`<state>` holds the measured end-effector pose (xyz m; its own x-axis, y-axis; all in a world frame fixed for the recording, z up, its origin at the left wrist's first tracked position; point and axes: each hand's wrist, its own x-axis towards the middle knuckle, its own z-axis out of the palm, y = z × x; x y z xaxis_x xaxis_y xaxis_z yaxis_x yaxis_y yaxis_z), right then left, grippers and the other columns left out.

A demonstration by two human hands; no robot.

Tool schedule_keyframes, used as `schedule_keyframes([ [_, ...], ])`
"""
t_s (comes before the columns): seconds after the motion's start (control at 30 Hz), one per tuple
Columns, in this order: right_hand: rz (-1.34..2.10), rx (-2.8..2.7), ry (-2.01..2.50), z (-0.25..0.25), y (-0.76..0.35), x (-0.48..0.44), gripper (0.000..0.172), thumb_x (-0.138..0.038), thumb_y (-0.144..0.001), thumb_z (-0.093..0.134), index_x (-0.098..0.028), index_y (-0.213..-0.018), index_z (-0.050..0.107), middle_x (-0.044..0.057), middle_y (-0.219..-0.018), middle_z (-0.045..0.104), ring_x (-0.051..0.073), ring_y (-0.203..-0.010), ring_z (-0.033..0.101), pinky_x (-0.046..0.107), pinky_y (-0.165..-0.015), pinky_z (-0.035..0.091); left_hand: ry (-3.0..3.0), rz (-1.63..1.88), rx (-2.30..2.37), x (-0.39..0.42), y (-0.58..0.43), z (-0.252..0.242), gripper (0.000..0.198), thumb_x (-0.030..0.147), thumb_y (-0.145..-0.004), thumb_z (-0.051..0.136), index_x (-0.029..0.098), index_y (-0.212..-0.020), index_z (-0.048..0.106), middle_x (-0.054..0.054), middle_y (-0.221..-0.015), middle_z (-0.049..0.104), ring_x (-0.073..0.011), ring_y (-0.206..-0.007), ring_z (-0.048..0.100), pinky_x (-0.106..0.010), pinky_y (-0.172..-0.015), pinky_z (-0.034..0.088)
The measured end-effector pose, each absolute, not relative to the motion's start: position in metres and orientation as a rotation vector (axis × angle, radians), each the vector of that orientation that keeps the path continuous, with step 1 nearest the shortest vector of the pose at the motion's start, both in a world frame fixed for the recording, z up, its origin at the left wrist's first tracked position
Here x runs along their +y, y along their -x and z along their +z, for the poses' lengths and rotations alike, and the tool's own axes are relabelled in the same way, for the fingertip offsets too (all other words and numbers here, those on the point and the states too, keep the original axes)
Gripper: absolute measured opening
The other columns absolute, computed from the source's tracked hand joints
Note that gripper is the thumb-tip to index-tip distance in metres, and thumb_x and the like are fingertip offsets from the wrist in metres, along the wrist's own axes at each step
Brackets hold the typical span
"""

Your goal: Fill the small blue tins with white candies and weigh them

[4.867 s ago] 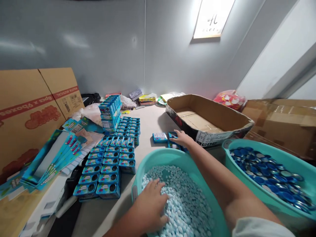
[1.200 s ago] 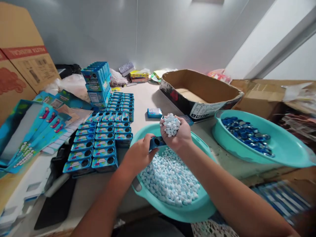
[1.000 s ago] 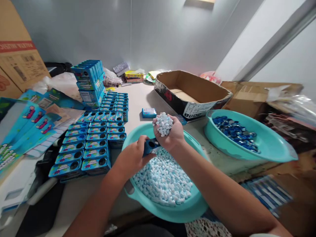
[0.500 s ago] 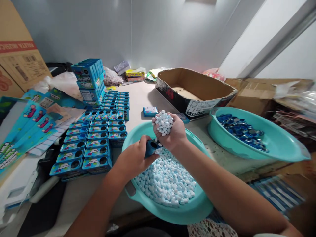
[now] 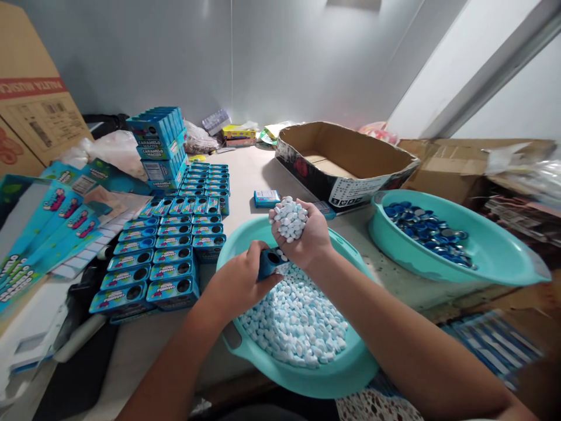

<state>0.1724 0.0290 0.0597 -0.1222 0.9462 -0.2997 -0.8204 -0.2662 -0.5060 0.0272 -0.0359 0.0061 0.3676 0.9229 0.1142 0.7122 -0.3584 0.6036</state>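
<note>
My left hand [image 5: 242,282] grips a small blue candy box [image 5: 268,263] that has a round dark hole in its upturned end. Cupped beside it, my right hand [image 5: 313,237] carries a heap of pale blue and white candies [image 5: 290,218]. A few candies sit between that palm and the box's hole. Both hands are above a turquoise basin [image 5: 302,386] holding many loose candies [image 5: 298,327]. To the left stand rows of similar blue boxes [image 5: 173,269], holes facing up. One more blue box [image 5: 266,199] lies flat behind the basin.
A second turquoise basin [image 5: 504,257] with blue metallic caps [image 5: 433,234] is at the right. An open cardboard tray [image 5: 346,158] stands behind. Boxes are stacked [image 5: 158,146] at the back left, near printed blue card sheets [image 5: 61,216] and a large carton [image 5: 39,99].
Very little differs. Both hands stay in nearly the same place, with the box and the heap of candies still held; the view has shifted slightly.
</note>
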Motion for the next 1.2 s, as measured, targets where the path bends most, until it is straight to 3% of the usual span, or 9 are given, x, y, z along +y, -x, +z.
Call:
schedule_keyframes([
  [0.37, 1.759, -0.269, 0.646, 0.057, -0.174, 0.029, 0.012, -0.022, -0.087, 0.044, -0.019, -0.083, 0.055, 0.003, -0.062, 0.063, 0.015, -0.059, 0.064, 0.017, -0.041, 0.048, -2.170, 0.615, 1.396, -0.035, -0.027, 0.003, 0.046, 0.047, -0.096, 0.060, 0.019, -0.130, 0.045, -0.013, -0.113, 0.070, -0.0335, -0.105, 0.069, -0.040, -0.082, 0.055],
  [0.77, 1.826, -0.342, 0.591, 0.052, -0.178, 0.032, 0.007, -0.023, -0.082, 0.053, -0.019, -0.081, 0.059, 0.003, -0.065, 0.067, 0.016, -0.064, 0.068, 0.020, -0.047, 0.054, -2.137, 0.633, 1.472, -0.035, -0.028, 0.008, 0.040, 0.042, -0.096, 0.060, 0.020, -0.126, 0.045, -0.008, -0.102, 0.068, -0.0303, -0.093, 0.070, -0.036, -0.074, 0.052],
  [1.07, 1.825, -0.388, 0.612, 0.050, -0.180, 0.032, 0.010, -0.026, -0.082, 0.059, -0.018, -0.080, 0.065, 0.003, -0.071, 0.069, 0.017, -0.076, 0.069, 0.022, -0.056, 0.054, -2.132, 0.626, 1.489, -0.036, -0.029, 0.010, 0.037, 0.040, -0.096, 0.060, 0.021, -0.125, 0.046, -0.007, -0.101, 0.068, -0.0292, -0.094, 0.069, -0.034, -0.072, 0.050],
  [1.2, 1.823, -0.405, 0.634, 0.049, -0.180, 0.032, 0.010, -0.028, -0.081, 0.059, -0.019, -0.081, 0.064, 0.002, -0.071, 0.068, 0.016, -0.072, 0.068, 0.022, -0.055, 0.053, -2.130, 0.614, 1.499, -0.036, -0.029, 0.011, 0.037, 0.040, -0.096, 0.059, 0.022, -0.126, 0.046, -0.006, -0.099, 0.068, -0.0288, -0.093, 0.070, -0.033, -0.072, 0.050],
])
